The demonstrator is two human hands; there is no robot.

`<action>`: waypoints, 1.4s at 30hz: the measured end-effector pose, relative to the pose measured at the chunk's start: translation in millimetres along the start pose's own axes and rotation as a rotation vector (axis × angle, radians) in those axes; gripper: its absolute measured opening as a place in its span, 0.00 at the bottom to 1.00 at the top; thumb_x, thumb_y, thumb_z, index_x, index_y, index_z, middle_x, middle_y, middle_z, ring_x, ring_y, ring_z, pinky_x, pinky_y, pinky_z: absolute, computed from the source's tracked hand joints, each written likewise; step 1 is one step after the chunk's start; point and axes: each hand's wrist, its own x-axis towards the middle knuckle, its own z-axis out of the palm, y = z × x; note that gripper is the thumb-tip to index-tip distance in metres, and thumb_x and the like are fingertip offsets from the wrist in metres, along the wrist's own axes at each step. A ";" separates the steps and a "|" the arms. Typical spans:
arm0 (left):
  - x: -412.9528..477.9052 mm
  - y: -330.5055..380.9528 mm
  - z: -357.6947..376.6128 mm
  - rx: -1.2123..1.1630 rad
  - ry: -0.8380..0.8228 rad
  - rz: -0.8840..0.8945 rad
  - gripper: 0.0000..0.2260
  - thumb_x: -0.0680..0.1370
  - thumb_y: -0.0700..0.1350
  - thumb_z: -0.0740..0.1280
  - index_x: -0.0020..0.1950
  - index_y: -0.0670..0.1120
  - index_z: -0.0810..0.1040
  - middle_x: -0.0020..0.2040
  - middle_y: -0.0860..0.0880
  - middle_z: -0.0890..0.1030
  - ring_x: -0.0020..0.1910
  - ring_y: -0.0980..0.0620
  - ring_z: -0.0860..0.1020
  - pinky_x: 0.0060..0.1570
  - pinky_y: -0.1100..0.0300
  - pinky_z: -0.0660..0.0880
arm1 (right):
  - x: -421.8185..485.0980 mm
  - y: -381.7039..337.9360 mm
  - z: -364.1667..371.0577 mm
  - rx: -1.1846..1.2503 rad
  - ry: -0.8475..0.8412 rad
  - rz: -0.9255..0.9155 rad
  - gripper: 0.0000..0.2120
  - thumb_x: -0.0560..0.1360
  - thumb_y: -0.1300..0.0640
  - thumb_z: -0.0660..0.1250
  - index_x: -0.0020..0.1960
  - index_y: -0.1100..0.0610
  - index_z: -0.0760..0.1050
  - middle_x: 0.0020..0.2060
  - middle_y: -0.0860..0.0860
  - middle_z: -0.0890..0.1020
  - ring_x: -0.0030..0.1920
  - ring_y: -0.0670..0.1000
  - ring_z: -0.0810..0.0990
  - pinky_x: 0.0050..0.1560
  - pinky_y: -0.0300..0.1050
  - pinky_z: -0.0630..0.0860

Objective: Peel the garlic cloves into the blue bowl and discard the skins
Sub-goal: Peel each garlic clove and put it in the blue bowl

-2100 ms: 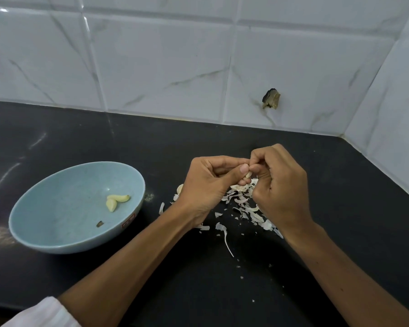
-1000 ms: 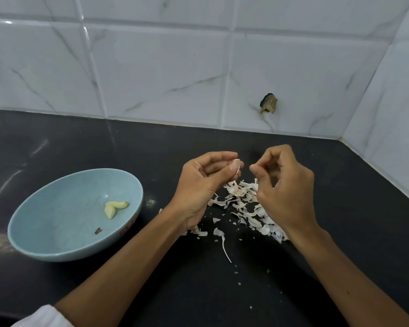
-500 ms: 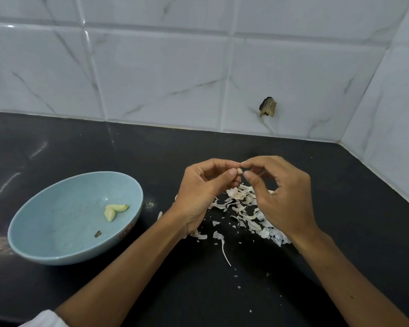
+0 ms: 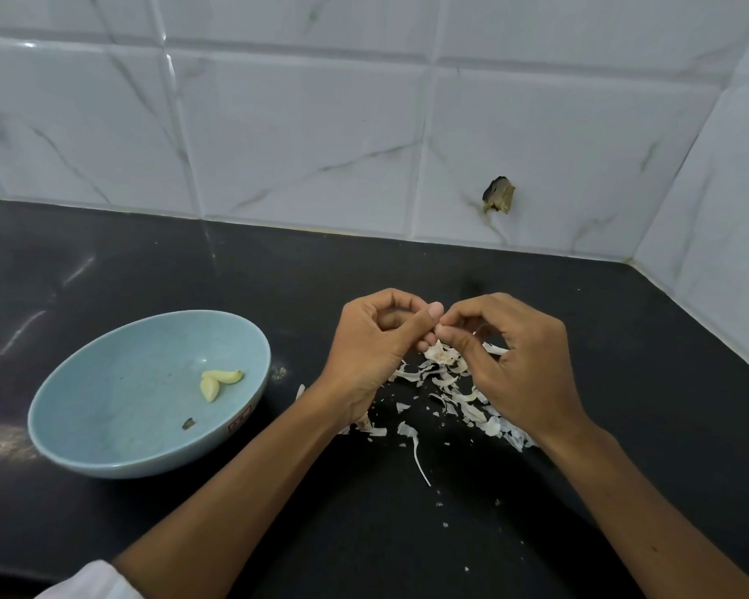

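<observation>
A blue bowl (image 4: 104,417) sits on the black counter at the left, with two peeled garlic cloves (image 4: 217,382) and a small dark scrap inside. To its right my left hand (image 4: 372,352) pinches a small garlic clove (image 4: 437,329) between thumb and curled fingers; most of the clove is hidden. My right hand (image 4: 519,373) meets it, with its thumb and forefinger pinching at the clove's tip. Below both hands lies a pile of garlic skins (image 4: 446,382) scattered over the counter.
The black counter (image 4: 407,533) ends at a white tiled wall behind and on the right. A broken hole in a tile (image 4: 499,195) shows above the hands. Loose skin flakes trail toward the front of the counter.
My hands had drawn apart a second ago and have come back together at the clove. The view has shifted slightly. The bowl and its cloves have not moved.
</observation>
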 end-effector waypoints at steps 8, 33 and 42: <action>-0.3 1.0 -1.2 0.084 -0.029 -0.045 0.07 0.77 0.44 0.74 0.44 0.41 0.84 0.32 0.48 0.81 0.29 0.59 0.76 0.33 0.70 0.73 | -2.4 1.2 1.9 0.002 -0.050 -0.016 0.04 0.74 0.62 0.76 0.47 0.59 0.83 0.41 0.47 0.82 0.42 0.44 0.80 0.43 0.36 0.77; -6.9 2.0 9.6 0.002 0.083 -0.230 0.10 0.78 0.34 0.71 0.36 0.40 0.78 0.27 0.49 0.77 0.23 0.61 0.72 0.28 0.71 0.71 | -4.5 -6.6 13.1 -0.166 -0.085 -0.075 0.10 0.68 0.75 0.62 0.38 0.62 0.75 0.37 0.51 0.75 0.38 0.47 0.73 0.41 0.30 0.71; -3.6 5.8 11.2 -0.286 0.082 -0.345 0.07 0.78 0.37 0.71 0.40 0.39 0.80 0.33 0.48 0.79 0.25 0.61 0.73 0.25 0.74 0.70 | -2.7 -3.5 12.0 -0.167 -0.063 -0.051 0.11 0.73 0.76 0.65 0.46 0.62 0.77 0.48 0.49 0.74 0.48 0.50 0.78 0.44 0.44 0.81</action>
